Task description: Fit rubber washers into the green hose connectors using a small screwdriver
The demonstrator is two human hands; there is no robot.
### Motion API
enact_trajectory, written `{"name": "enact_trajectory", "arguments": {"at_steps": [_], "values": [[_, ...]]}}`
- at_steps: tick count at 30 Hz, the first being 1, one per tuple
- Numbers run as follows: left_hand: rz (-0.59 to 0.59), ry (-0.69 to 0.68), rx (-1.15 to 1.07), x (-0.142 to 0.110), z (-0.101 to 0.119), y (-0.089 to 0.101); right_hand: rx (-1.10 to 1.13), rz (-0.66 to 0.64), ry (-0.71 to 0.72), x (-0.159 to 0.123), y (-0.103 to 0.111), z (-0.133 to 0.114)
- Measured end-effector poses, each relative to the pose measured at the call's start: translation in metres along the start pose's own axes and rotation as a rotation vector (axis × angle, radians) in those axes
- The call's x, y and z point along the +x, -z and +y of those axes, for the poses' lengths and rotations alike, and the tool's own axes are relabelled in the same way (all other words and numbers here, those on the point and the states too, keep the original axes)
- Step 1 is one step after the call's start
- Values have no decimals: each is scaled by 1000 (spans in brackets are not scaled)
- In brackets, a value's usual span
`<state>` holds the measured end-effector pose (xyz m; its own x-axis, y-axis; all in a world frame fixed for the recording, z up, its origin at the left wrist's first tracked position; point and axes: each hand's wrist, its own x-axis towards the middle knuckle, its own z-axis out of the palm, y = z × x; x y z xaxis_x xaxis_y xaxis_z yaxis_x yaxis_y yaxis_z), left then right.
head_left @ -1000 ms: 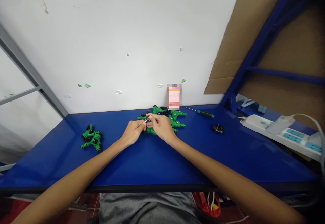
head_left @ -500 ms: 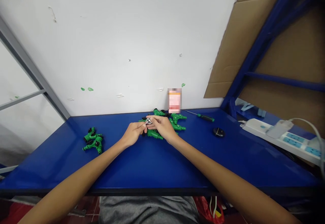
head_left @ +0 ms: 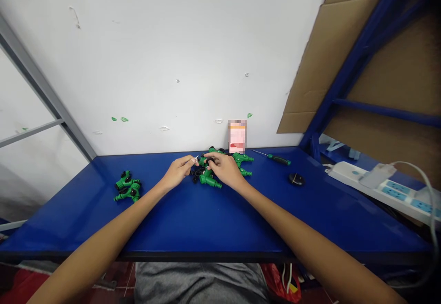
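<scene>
a left hand (head_left: 178, 171) is pinching a thin silver pin (head_left: 196, 158) between thumb and forefinger, its grip narrow, above the middle of the blue table (head_left: 193, 221). a right hand (head_left: 223, 168) is curving down just beside it over a heap of green hose fittings (head_left: 209, 179), its fingers (head_left: 215, 157) resting near a small black part (head_left: 208, 160); whether they are gripping that part cannot be told. the heap is lying at the table's back centre and counts at least five fittings, the exact number hidden by the hands, with small black rings (head_left: 197, 173) scattered among them. a second group of at least two green fittings (head_left: 127, 187) is lying well apart to the left. one screwdriver (head_left: 279, 159) with a green and black handle is lying at the back right, and one black oval object (head_left: 296, 179) is sitting nearer the front. one white power strip (head_left: 382, 189) is lying at the right edge of the frame, carrying one white plug (head_left: 377, 176). a blurred upright package (head_left: 237, 136) is standing against the white wall behind the heap. one red plastic bag (head_left: 277, 285) is sitting below the table at bottom right, white strips poking out of it, the rest of its contents hidden. a cardboard sheet (head_left: 324, 65) is filling the upper right beside a blue steel frame (head_left: 351, 60).
</scene>
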<state>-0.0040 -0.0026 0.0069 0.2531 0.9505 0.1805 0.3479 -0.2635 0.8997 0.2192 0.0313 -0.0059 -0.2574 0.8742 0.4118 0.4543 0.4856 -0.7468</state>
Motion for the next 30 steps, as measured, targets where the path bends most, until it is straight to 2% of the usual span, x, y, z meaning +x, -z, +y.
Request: {"name": "enact_trajectory", "arguments": {"at_steps": [2,4,6,9,12,14,17,19,25,30], "values": [[50,-52,250,3,-3,7,-236,50,84,0,8,0],[55,-82,494,5,-3,13,-346,50,96,0,14,-2],[32,-58,675,4,-1,17,-365,21,81,0,17,-3],[-11,31,827,1,4,18,-348,1,92,1,17,-3],[48,54,852,0,7,17,-329,5,111,1,15,-2],[74,22,821,1,7,18,-321,2,106,0,14,-2],[-9,-55,794,2,6,21,-326,-6,92,-1,13,-5],[-40,-53,829,1,7,23,-331,-15,83,-1,13,-7],[59,91,998,0,12,23,-329,-14,81,-4,11,-10],[143,79,923,2,10,22,-326,11,122,-6,8,-12]]}}
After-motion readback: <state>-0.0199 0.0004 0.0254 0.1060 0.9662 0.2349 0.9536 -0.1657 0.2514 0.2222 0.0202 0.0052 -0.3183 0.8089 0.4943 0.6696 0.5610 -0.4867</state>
